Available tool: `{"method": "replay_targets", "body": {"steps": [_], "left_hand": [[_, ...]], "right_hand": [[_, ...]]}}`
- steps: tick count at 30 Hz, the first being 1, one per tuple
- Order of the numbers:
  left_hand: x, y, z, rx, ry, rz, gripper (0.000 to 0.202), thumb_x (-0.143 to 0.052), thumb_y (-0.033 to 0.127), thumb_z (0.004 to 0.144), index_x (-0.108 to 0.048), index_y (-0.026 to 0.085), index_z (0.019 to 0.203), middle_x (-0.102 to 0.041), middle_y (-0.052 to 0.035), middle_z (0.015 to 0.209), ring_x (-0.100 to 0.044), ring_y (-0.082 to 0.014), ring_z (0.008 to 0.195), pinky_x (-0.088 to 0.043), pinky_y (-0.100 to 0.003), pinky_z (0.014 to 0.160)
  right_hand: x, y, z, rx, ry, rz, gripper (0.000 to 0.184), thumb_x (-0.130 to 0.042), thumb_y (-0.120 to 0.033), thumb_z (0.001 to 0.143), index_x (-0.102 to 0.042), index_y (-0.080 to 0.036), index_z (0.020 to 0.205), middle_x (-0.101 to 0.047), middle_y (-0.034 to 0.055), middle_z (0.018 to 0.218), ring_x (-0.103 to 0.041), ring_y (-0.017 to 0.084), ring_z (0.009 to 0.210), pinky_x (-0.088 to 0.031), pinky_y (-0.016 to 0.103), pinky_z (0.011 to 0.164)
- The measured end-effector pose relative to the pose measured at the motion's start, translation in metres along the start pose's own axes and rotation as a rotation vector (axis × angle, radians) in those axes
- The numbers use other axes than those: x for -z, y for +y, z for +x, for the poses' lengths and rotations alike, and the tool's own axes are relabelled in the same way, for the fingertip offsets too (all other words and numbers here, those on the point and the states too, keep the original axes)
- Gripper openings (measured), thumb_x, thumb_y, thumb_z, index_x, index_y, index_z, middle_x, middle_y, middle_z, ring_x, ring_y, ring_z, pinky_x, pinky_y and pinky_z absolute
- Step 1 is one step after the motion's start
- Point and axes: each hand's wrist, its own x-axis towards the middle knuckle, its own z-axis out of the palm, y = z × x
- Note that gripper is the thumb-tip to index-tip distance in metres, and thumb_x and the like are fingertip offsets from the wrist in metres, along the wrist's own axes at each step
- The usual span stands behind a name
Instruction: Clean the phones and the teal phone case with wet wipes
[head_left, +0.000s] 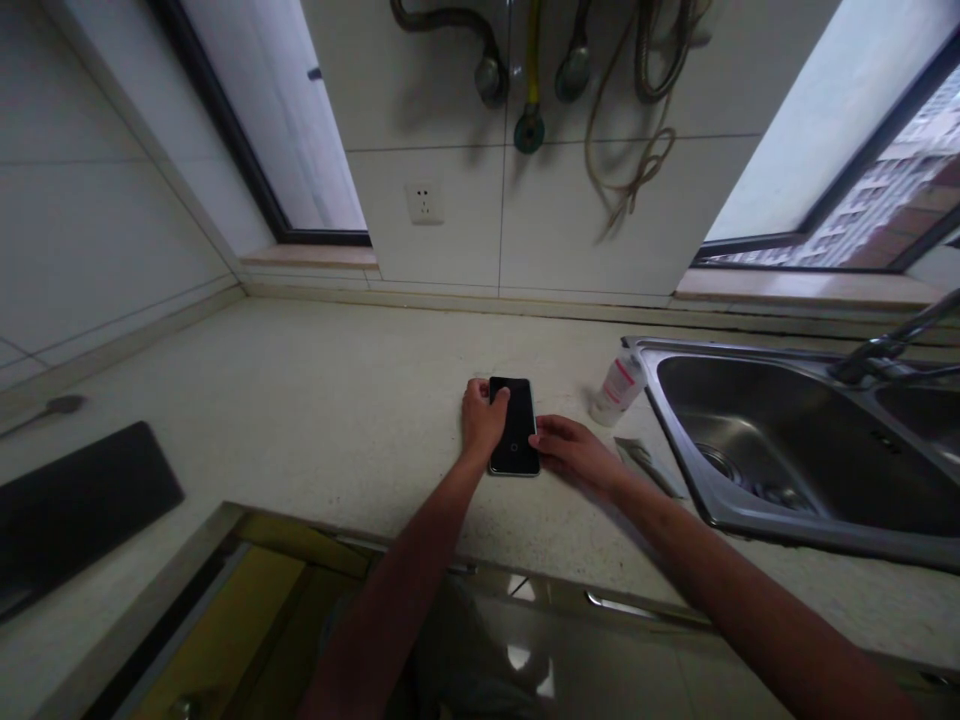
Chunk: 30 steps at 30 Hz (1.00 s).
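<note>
A black smartphone (514, 430) with a pale edge lies screen up on, or just above, the light countertop; I cannot tell which. My left hand (482, 420) grips its upper left side, the thumb resting on the dark screen and the other fingers curled by the edge. From the other side, my right hand (574, 450) holds the lower right edge between its fingertips, the thumb at the screen's border. A small round mark shows low on the screen. To the right of the phone stands a clear bottle (619, 386) with a pink-and-white label, beside a flat greyish packet (648, 467).
A steel sink (679, 485) with a faucet (874, 357) is at the right. On the left are a black slab (82, 500) and a utensil with a greyish head (64, 404). The wall bears a socket (424, 203), pipes and a hanging cord (630, 185). Cabinet fronts lie below the counter edge.
</note>
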Motion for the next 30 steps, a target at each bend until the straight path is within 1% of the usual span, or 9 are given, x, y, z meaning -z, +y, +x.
{"method": "replay_targets", "body": {"steps": [2, 4, 6, 8, 11, 14, 19, 24, 30], "left_hand": [[0.0, 0.0, -0.001, 0.041, 0.019, 0.009, 0.022, -0.066, 0.028, 0.084, -0.053, 0.02, 0.099, -0.065, -0.0123, 0.107, -0.06, -0.0246, 0.103, -0.043, -0.035, 0.093], [0.0, 0.001, -0.002, 0.081, 0.036, -0.01, 0.035, -0.066, 0.028, 0.084, -0.052, 0.017, 0.114, -0.064, -0.0132, 0.107, -0.062, -0.0248, 0.1, -0.044, -0.035, 0.09], [0.001, 0.002, -0.003, 0.108, 0.04, -0.051, 0.056, -0.066, 0.027, 0.083, -0.044, 0.016, 0.134, -0.065, -0.011, 0.102, -0.064, -0.0238, 0.093, -0.046, -0.034, 0.085], [0.001, 0.003, -0.003, 0.121, 0.027, -0.112, 0.064, -0.067, 0.028, 0.081, -0.042, 0.017, 0.139, -0.066, -0.0088, 0.099, -0.065, -0.0227, 0.088, -0.046, -0.033, 0.082], [0.005, 0.005, -0.002, 0.125, -0.046, -0.247, 0.03, -0.067, 0.032, 0.079, -0.064, 0.016, 0.104, -0.067, -0.0078, 0.09, -0.064, -0.0212, 0.084, -0.046, -0.031, 0.077], [0.009, 0.006, 0.0, 0.157, -0.131, -0.464, 0.021, -0.066, 0.038, 0.076, -0.063, 0.017, 0.076, -0.063, -0.0034, 0.075, -0.058, -0.0169, 0.07, -0.043, -0.028, 0.066], [0.013, 0.005, 0.0, 0.266, -0.26, -0.784, 0.029, -0.078, 0.038, 0.064, -0.062, 0.016, 0.075, -0.062, -0.0009, 0.071, -0.055, -0.0139, 0.066, -0.044, -0.027, 0.067], [0.013, 0.007, 0.0, 0.323, -0.25, -0.818, 0.028, -0.083, 0.033, 0.063, -0.064, 0.015, 0.073, -0.065, -0.0026, 0.073, -0.058, -0.0146, 0.069, -0.045, -0.028, 0.071], [0.016, 0.006, 0.001, 0.37, -0.264, -0.862, 0.032, -0.088, 0.033, 0.062, -0.065, 0.014, 0.074, -0.066, -0.0037, 0.074, -0.061, -0.0166, 0.07, -0.048, -0.031, 0.074]], "right_hand": [[-0.004, 0.002, -0.003, 0.015, -0.04, 0.047, 0.05, -0.088, -0.028, 0.062, -0.067, -0.018, 0.105, -0.073, 0.0052, 0.099, -0.069, 0.016, 0.084, -0.054, 0.028, 0.079], [-0.007, 0.005, -0.004, 0.02, -0.05, 0.094, 0.059, -0.09, -0.024, 0.058, -0.064, -0.018, 0.111, -0.074, 0.0056, 0.1, -0.071, 0.018, 0.086, -0.055, 0.03, 0.082], [-0.01, 0.008, -0.006, -0.002, -0.036, 0.122, 0.069, -0.09, -0.022, 0.057, -0.06, -0.021, 0.119, -0.075, 0.006, 0.103, -0.072, 0.02, 0.087, -0.057, 0.032, 0.08], [-0.014, 0.009, -0.008, -0.028, -0.035, 0.138, 0.082, -0.091, -0.022, 0.058, -0.053, -0.026, 0.13, -0.075, 0.0066, 0.11, -0.073, 0.024, 0.09, -0.059, 0.036, 0.077], [-0.017, 0.008, -0.011, -0.012, -0.049, 0.153, 0.094, -0.091, -0.025, 0.059, -0.045, -0.028, 0.141, -0.074, 0.0081, 0.115, -0.074, 0.028, 0.096, -0.061, 0.041, 0.077], [-0.019, 0.006, -0.013, 0.027, -0.04, 0.157, 0.097, -0.092, -0.029, 0.059, -0.044, -0.025, 0.142, -0.074, 0.0096, 0.113, -0.074, 0.028, 0.095, -0.06, 0.042, 0.079], [-0.015, 0.014, -0.007, 0.081, 0.008, 0.134, 0.086, -0.093, -0.036, 0.056, -0.052, -0.021, 0.131, -0.076, 0.0085, 0.102, -0.074, 0.025, 0.085, -0.058, 0.04, 0.081], [-0.011, 0.022, 0.001, 0.133, 0.058, 0.044, 0.066, -0.09, -0.041, 0.057, -0.061, -0.018, 0.112, -0.076, 0.0074, 0.091, -0.073, 0.024, 0.079, -0.055, 0.037, 0.08], [-0.013, 0.019, 0.002, 0.091, 0.053, 0.035, 0.065, -0.091, -0.039, 0.055, -0.059, -0.019, 0.108, -0.076, 0.0052, 0.088, -0.071, 0.021, 0.077, -0.054, 0.036, 0.079]]}}
